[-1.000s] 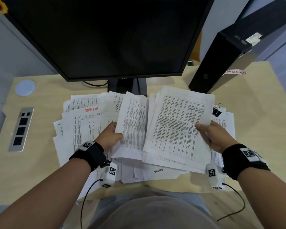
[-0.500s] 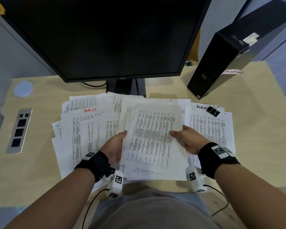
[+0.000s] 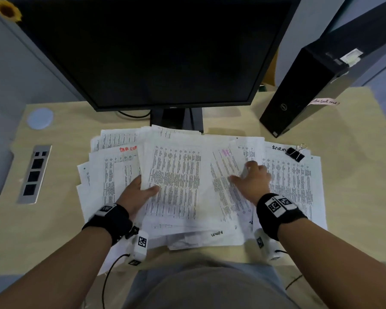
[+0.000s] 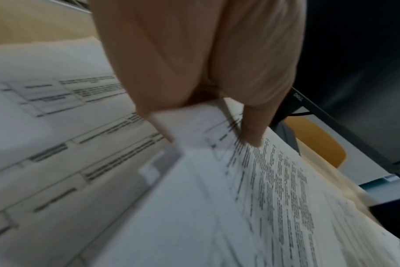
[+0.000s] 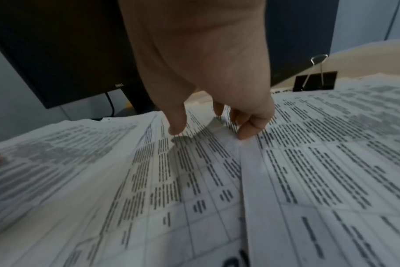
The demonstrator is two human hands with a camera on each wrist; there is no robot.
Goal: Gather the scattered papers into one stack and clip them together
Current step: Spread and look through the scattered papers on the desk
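1. While your left hand (image 3: 136, 192) grips a sheaf of printed sheets (image 3: 174, 186) by its left edge, thumb lying on the top page and fingers tucked beneath, that sheaf rests tilted on the wider spread of papers (image 3: 112, 175).
2. Seen from your left wrist, the thumb (image 4: 255, 130) presses onto the printed columns and the edge of the sheaf disappears under your palm.
3. Your right hand (image 3: 251, 181) sits to the right of the sheaf, fingers bent downward, their tips touching a sheet (image 3: 226, 172) that carries a small pink mark near its top.
4. From your right wrist, the fingertips (image 5: 245, 132) meet a raised paper edge and the thumb hovers just over the page; whether the hand actually pinches the sheet, you cannot tell.
5. More papers fan out to the left of your left hand, some with red handwriting, and to the right of your right hand.
6. Beyond and to the right of your right hand, a black binder clip (image 3: 295, 152) lies on the far corner of the rightmost page, handles up.
7. Past both hands stands a dark monitor (image 3: 156, 50), with a black computer tower (image 3: 321, 70) far off to the right, all on a pale wooden desk (image 3: 60, 230).
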